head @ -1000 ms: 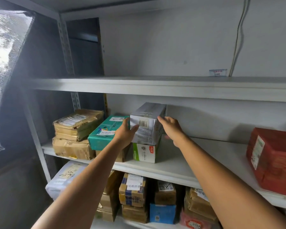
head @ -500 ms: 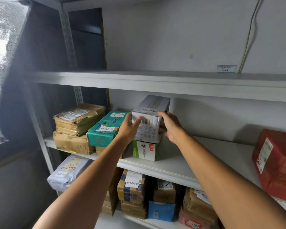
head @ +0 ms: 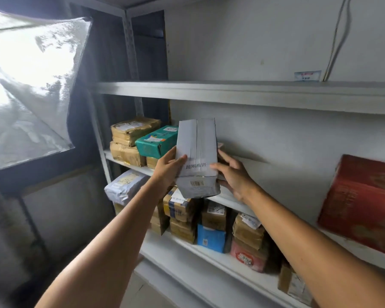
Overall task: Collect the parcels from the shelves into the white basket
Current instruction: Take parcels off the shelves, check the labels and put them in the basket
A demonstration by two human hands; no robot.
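The grey parcel [head: 197, 152] has come up off the shelf [head: 276, 172], just right of the teal parcel [head: 157, 141]. The left hand [head: 168, 167] and right hand [head: 233, 174] hold it in a closed grip (white basket not visible), so carrying should be next.

Middle shelf [head: 287, 185]: open stretch between grey box [head: 196, 152] and red box [head: 360, 203]. Left end blocked: teal box [head: 156, 142], brown parcels [head: 131, 134]. Upper shelf [head: 231, 92] caps headroom. Lower shelf [head: 165, 252] packed along front.

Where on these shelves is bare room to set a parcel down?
Free: the middle shelf between the held grey box and the red box. Crowded: its left end, with brown parcels and a teal box, and the lower shelf, packed.
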